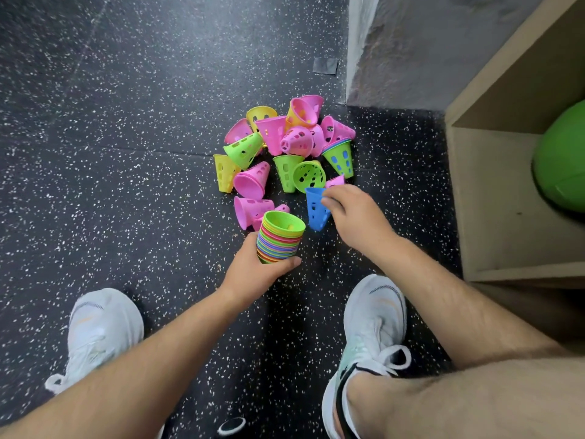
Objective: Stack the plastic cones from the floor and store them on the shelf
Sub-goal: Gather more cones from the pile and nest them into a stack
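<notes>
Several loose plastic cones (285,147) in pink, green and yellow lie in a heap on the dark speckled floor. My left hand (253,270) grips a multicoloured stack of nested cones (280,237), wide end up, with a green one on top. Just right of the stack, my right hand (354,213) pinches the rim of a blue cone (315,210), wide end up, near the heap's front edge. The wooden shelf (493,198) stands at the right.
A green ball (563,160) sits inside the shelf's lower compartment. A grey wall corner (395,58) rises behind the heap. My two white shoes (104,327) stand on the floor on either side of my arms. A small smaller stack of cones (340,155) rests at the heap's right.
</notes>
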A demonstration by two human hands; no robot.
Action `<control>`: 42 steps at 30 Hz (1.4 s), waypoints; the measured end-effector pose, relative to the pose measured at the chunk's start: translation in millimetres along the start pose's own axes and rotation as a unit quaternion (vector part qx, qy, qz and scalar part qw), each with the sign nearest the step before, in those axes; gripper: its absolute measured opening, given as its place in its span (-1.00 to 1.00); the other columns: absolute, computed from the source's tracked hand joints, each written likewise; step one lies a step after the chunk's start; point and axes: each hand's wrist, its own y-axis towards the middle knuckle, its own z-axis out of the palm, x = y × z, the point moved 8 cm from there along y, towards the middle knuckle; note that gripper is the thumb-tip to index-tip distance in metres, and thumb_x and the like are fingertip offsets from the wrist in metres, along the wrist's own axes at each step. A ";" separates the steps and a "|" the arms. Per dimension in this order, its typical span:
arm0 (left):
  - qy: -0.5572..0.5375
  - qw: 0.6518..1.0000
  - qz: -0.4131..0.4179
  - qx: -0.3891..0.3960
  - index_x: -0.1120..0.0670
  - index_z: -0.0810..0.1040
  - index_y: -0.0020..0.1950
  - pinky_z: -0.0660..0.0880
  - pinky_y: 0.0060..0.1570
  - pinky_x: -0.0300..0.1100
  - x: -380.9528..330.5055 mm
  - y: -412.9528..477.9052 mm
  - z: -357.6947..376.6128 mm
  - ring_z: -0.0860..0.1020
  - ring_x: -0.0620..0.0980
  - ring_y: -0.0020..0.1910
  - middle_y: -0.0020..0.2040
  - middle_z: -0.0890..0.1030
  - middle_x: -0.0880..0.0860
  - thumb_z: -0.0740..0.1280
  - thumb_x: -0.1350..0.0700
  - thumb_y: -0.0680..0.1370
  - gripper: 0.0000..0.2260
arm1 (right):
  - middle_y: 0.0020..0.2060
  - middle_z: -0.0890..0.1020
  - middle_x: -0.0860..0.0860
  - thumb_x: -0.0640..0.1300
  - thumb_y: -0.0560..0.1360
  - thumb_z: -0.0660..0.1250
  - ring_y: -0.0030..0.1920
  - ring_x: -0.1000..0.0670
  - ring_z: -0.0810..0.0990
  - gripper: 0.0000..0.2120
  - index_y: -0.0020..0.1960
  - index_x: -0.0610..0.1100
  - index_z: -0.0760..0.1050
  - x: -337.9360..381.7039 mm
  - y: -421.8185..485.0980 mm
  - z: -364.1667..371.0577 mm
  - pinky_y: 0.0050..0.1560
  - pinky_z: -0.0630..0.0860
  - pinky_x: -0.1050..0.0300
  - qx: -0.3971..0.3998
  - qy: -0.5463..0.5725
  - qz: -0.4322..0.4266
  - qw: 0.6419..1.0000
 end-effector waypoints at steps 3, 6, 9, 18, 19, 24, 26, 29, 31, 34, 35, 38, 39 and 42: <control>-0.012 1.000 -0.004 0.006 -0.10 0.50 0.15 0.62 0.13 0.06 0.7 -3.5 4.7 0.67 -0.06 -0.02 0.00 0.69 -0.06 0.64 -0.19 0.25 -0.42 | -0.14 0.55 0.08 -0.07 0.65 0.24 -0.11 0.07 0.47 -0.82 0.14 -0.09 0.59 8.2 -7.4 -24.6 -0.06 0.39 0.16 -0.071 0.071 0.024 0.995; -0.014 1.000 -0.006 0.007 -0.09 0.49 0.16 0.62 0.12 0.02 1.8 -8.3 6.8 0.67 -0.08 -0.02 0.00 0.69 -0.06 0.67 -0.12 0.30 -0.46 | -0.26 0.52 0.14 -0.04 0.65 0.25 -0.27 0.21 0.44 -0.85 0.09 -0.01 0.59 21.2 -12.5 -26.6 -0.23 0.29 0.40 -0.076 0.100 0.023 0.992; -0.013 1.000 -0.006 -0.002 -0.11 0.50 0.14 0.61 0.12 0.03 3.7 -10.7 3.7 0.67 -0.10 -0.03 -0.02 0.70 -0.10 0.65 -0.19 0.25 -0.43 | -0.18 0.57 0.06 -0.03 0.64 0.27 -0.27 0.17 0.45 -0.82 0.15 -0.03 0.60 37.8 -16.8 -11.9 -0.18 0.35 0.27 -0.043 0.108 -0.004 0.993; -0.012 0.999 -0.026 -0.023 -0.07 0.51 0.15 0.61 0.12 0.13 27.7 -9.3 -23.2 0.68 -0.04 -0.02 -0.01 0.70 -0.04 0.65 -0.25 0.19 -0.35 | 0.10 0.63 0.15 0.10 0.66 0.13 0.12 0.12 0.57 -0.73 0.26 0.08 0.50 60.6 -19.7 57.6 0.22 0.49 0.00 0.161 0.122 -0.027 0.979; -0.013 0.999 -0.031 -0.029 -0.06 0.51 0.15 0.61 0.12 0.12 32.9 -10.5 -27.4 0.68 -0.05 -0.03 -0.01 0.70 -0.04 0.65 -0.23 0.20 -0.37 | 0.15 0.60 0.12 0.04 0.67 0.14 0.17 0.10 0.54 -0.74 0.29 0.06 0.49 60.3 -14.5 59.9 0.25 0.47 -0.02 0.155 0.102 -0.040 0.982; -0.023 0.998 -0.045 -0.042 -0.04 0.50 0.15 0.58 0.04 -0.11 42.3 -11.3 -40.2 0.66 -0.13 -0.08 -0.02 0.68 -0.05 0.68 -0.05 0.31 -0.48 | 0.46 0.34 0.00 -0.30 0.54 0.22 0.36 -0.10 0.38 -0.55 0.35 0.04 0.50 64.6 3.6 78.2 0.27 0.46 -0.13 0.175 -0.103 -0.166 0.965; -0.026 0.998 -0.047 -0.041 -0.07 0.51 0.15 0.59 0.05 -0.09 44.4 -9.6 -43.0 0.66 -0.13 -0.06 -0.02 0.69 -0.07 0.67 -0.14 0.26 -0.43 | 0.54 0.25 0.03 -0.36 0.48 0.25 0.39 -0.11 0.36 -0.45 0.38 0.07 0.48 65.8 6.8 87.6 0.24 0.48 -0.11 0.197 -0.165 -0.196 0.946; -0.033 0.997 -0.054 -0.040 -0.09 0.50 0.15 0.61 0.11 -0.02 51.5 -8.3 -46.7 0.67 -0.11 -0.03 -0.01 0.69 -0.07 0.64 -0.21 0.20 -0.38 | 0.56 0.22 0.06 -0.41 0.43 0.26 0.38 -0.10 0.39 -0.34 0.43 0.07 0.42 68.4 10.9 95.8 0.23 0.48 -0.06 0.208 -0.203 -0.226 0.930; -0.038 0.997 -0.054 -0.035 -0.08 0.50 0.15 0.62 0.12 -0.01 53.3 -7.4 -47.7 0.68 -0.09 -0.03 0.00 0.70 -0.06 0.65 -0.18 0.21 -0.39 | 0.55 0.24 0.05 -0.43 0.39 0.26 0.35 -0.11 0.42 -0.33 0.42 0.04 0.40 69.3 12.7 98.0 0.20 0.49 -0.06 0.205 -0.212 -0.243 0.924; -0.032 0.998 -0.055 -0.029 -0.07 0.49 0.16 0.59 0.07 -0.12 53.0 -6.9 -47.6 0.67 -0.12 -0.03 0.00 0.69 -0.06 0.68 -0.08 0.29 -0.44 | 0.56 0.23 0.05 -0.45 0.39 0.27 0.35 -0.10 0.41 -0.37 0.35 0.03 0.44 68.2 12.9 99.9 0.09 0.48 0.00 0.200 -0.229 -0.257 0.917; -0.028 0.998 -0.056 -0.028 -0.06 0.49 0.17 0.57 0.04 -0.19 52.4 -7.2 -47.5 0.66 -0.13 -0.04 0.00 0.68 -0.06 0.68 -0.05 0.32 -0.46 | 0.56 0.24 0.06 -0.45 0.40 0.27 0.33 -0.09 0.42 -0.40 0.33 0.02 0.45 66.9 13.3 99.9 0.05 0.49 0.00 0.195 -0.232 -0.258 0.917; -0.027 0.998 -0.054 -0.024 -0.03 0.48 0.18 0.52 -0.03 -0.26 52.3 -7.3 -45.9 0.64 -0.16 -0.06 0.00 0.67 -0.06 0.67 -0.01 0.35 -0.48 | 0.55 0.26 0.05 -0.42 0.43 0.30 0.30 -0.09 0.44 -0.47 0.30 0.01 0.47 63.1 14.2 98.6 0.00 0.53 -0.03 0.183 -0.231 -0.257 0.921; -0.026 0.998 -0.053 -0.024 -0.03 0.48 0.18 0.51 -0.04 -0.26 52.3 -7.4 -45.8 0.64 -0.16 -0.06 0.00 0.67 -0.06 0.67 -0.01 0.35 -0.48 | 0.53 0.29 0.03 -0.40 0.44 0.32 0.28 -0.10 0.46 -0.52 0.26 0.00 0.49 62.9 14.4 98.6 -0.02 0.54 -0.04 0.179 -0.229 -0.261 0.921; -0.027 0.998 -0.051 -0.022 -0.03 0.48 0.18 0.50 -0.07 -0.27 52.5 -7.2 -45.4 0.63 -0.24 -0.14 -0.01 0.67 -0.05 0.68 0.00 0.33 -0.47 | 0.45 0.39 -0.04 -0.29 0.48 0.40 0.19 -0.14 0.52 -0.73 0.14 -0.06 0.53 62.8 17.1 96.0 -0.06 0.57 -0.07 0.153 -0.244 -0.268 0.919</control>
